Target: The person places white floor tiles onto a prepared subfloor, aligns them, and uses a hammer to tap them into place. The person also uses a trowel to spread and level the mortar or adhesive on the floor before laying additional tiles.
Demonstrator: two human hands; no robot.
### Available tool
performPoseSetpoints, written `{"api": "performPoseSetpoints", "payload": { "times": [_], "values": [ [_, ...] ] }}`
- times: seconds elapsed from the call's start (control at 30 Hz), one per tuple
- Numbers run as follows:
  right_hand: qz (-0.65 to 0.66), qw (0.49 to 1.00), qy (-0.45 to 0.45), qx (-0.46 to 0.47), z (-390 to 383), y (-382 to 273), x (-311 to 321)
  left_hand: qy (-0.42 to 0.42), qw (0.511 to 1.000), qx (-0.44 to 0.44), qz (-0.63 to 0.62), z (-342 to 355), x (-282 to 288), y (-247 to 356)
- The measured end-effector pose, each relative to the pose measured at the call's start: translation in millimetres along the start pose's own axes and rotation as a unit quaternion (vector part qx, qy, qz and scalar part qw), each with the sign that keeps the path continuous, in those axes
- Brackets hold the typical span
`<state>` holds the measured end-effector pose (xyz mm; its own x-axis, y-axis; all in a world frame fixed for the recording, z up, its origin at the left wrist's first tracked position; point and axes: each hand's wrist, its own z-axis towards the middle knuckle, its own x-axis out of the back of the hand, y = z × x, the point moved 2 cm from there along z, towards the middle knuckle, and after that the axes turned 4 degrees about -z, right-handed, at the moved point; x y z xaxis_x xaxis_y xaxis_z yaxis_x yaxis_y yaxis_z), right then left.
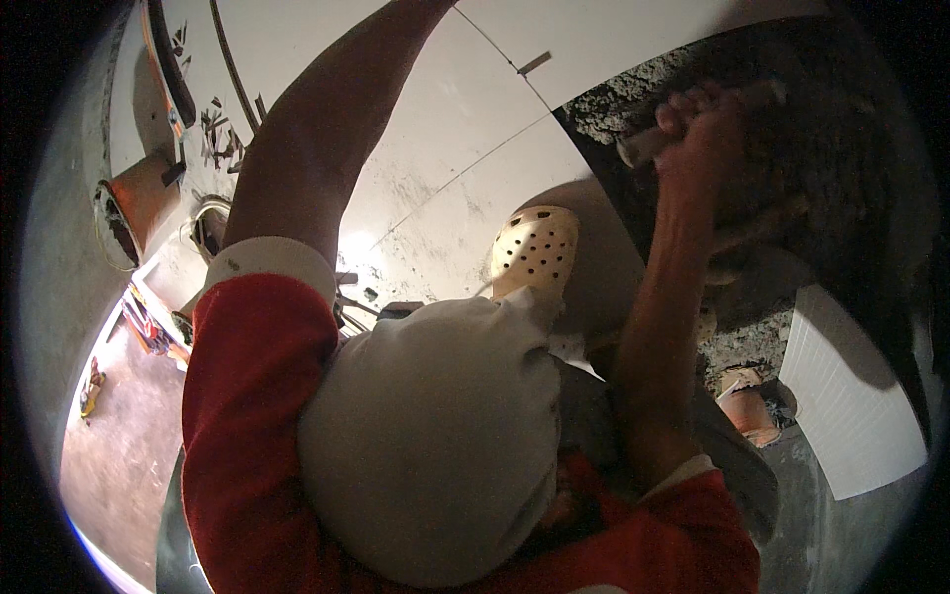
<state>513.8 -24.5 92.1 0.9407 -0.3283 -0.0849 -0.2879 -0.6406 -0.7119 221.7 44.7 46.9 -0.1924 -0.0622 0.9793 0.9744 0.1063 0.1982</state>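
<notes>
My right hand (698,124), at the upper right, is closed round a pale, thick cylindrical handle (641,148). Whatever the handle is fixed to is lost in shadow. Below it lies dark, rough wet mortar (831,168), bordering large white floor tiles (465,109). My left arm (327,119) stretches up past the top edge, so its hand is out of sight. A small flat spacer (535,63) stands in a tile joint. Between my arms are my pale-clothed knee (435,436) and a cream perforated clog (535,247) on the tiles.
At the left an orange bucket (143,203) lies on its side near several scattered thin strips (220,139). A white ribbed panel (851,396) lies at the right, beside a mortar-smeared orange container (749,411). Farther down left is a yellow-and-dark object (92,388).
</notes>
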Motion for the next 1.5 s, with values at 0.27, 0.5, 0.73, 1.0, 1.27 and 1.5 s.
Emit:
{"api": "performPoseSetpoints", "payload": {
  "times": [0.27,0.5,0.73,1.0,1.27,1.5],
  "values": [
    [-0.030,0.998,0.024,0.042,-11.8,9.1,30.0,-0.007,1.000,0.023,-0.002,-3.6,4.9,3.7],
    [-0.681,0.592,0.120,0.414,51.5,21.1,107.8,-0.001,0.994,0.113,0.007,-11.1,2.5,-11.2],
    [-0.638,0.556,0.309,0.435,80.8,-28.2,163.1,-0.010,0.991,0.132,-0.002,-52.0,-5.7,-42.6],
    [-0.437,0.836,0.206,0.261,39.5,-28.2,159.3,0.057,0.984,0.032,-0.167,-228.3,9.4,-7.8],
    [-0.544,0.694,0.159,0.444,59.1,-8.2,188.9,-0.088,0.976,0.155,-0.125,-279.7,-19.3,146.4],
    [-0.462,0.783,0.127,0.396,59.5,-16.0,178.3,-0.099,0.965,0.107,-0.218,-247.1,-18.3,183.2]
  ]
}}
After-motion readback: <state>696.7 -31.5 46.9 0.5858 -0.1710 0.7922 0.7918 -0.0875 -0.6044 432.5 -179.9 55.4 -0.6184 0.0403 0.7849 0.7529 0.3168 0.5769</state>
